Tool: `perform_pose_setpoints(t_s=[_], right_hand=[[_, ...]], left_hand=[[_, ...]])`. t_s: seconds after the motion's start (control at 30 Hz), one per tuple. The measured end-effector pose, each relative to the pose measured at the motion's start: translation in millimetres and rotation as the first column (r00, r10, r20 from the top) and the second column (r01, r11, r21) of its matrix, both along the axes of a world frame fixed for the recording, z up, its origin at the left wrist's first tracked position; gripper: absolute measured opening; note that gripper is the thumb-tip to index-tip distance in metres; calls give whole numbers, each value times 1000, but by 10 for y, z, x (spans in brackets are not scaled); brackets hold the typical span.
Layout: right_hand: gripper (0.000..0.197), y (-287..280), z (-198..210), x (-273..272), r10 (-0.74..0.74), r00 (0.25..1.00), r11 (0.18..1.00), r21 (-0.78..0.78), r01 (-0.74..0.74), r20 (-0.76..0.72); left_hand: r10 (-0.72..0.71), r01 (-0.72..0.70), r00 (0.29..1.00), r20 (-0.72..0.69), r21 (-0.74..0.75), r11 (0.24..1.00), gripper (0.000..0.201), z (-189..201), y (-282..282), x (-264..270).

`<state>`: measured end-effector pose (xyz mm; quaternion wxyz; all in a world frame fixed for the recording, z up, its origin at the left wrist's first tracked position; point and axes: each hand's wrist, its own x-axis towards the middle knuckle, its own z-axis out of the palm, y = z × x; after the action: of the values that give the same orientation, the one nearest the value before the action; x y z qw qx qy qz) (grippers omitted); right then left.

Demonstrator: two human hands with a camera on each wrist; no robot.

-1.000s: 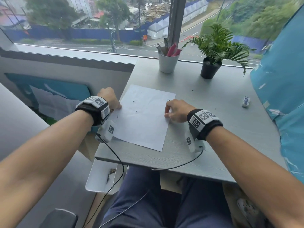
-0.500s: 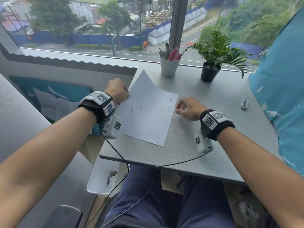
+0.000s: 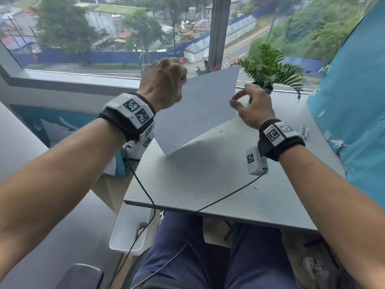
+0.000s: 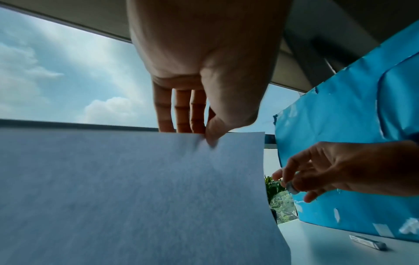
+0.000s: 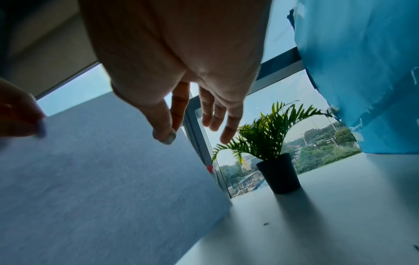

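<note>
— Where's the sheet (image 3: 195,113) now?

— A second ago it lay flat on the surface (image 3: 208,180). Now my left hand (image 3: 162,84) pinches its top edge between thumb and fingers and has tipped it up, with only the lower corner touching the surface.

— And the other?

— My right hand (image 3: 252,107) has let go. Its fingers are loose, grasping nothing, just beside the sheet's right edge.

— Meaning?

— The dark specks (image 3: 220,131) have slid off onto the surface, so I judge the sheet is nearly cleared.
</note>
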<state>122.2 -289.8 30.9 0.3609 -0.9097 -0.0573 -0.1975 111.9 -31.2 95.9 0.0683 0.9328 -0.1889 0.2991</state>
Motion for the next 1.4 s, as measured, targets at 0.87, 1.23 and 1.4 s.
perform_pose_setpoints(t_s=[0.87,1.23,1.4], right_hand=[[13,-1333,203,-972,-243,934,913,264,311,-261],[7,-1425,-485,-1376,-290,790,916,-396,65,-540],[6,-1499,-650,-1447,-316,785,900,-431,69,-534]], left_hand=[[-341,-310,765,-547,-776,549,15,-587,-1437,42],[-468,-269,444,-764,-612,744,19,-1386,-2376,-542],[-538,62,419,-732,-568,821,16,-1458,-2288,-591]])
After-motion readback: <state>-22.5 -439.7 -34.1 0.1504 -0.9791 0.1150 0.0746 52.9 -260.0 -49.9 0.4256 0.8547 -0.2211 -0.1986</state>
